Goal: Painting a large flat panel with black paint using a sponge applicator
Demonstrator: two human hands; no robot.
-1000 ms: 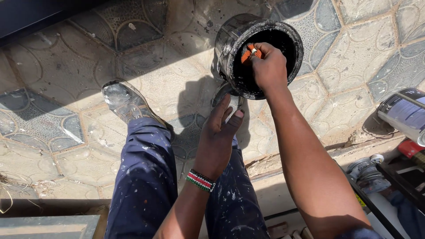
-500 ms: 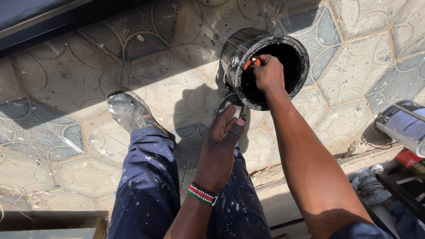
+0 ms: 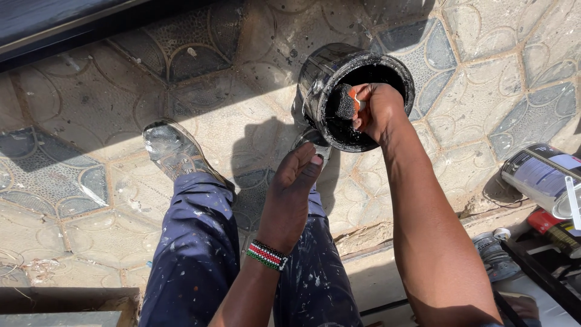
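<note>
Right hand: the right hand (image 3: 376, 109) is closed around a paintbrush (image 3: 348, 102), whose black-soaked bristles point left and whose orange-and-white handle shows between the fingers. It sits over the mouth of the tin, at its right side.
Paintbrush: held just above the black paint, bristle end inside the rim line, tilted roughly level.
Paint tin: 1 round black paint tin (image 3: 319, 75) stands on the paved floor, tipped slightly toward the camera, its outer wall glossy and streaked, the inside black with paint.
Left hand: the left hand (image 3: 290, 192) is empty, fingers loosely curled with the thumb up, hovering just below the tin and near it; whether a fingertip touches the tin cannot be told.
Wristband: a beaded wristband (image 3: 265, 255) in red, white, green and black circles the left wrist.
Legs: dark blue trousers (image 3: 193, 254) flecked with pale paint run up the middle of the view; 1 paint-crusted shoe (image 3: 171, 147) rests on the floor to the left of the tin, well apart from it.
Floor: patterned paving (image 3: 484, 79) in buff and grey, half in sun, half in shadow.
Right edge: a second tin (image 3: 538, 175) with a silvery-blue side lies tilted on a step, near a small grey can (image 3: 493, 248).
</note>
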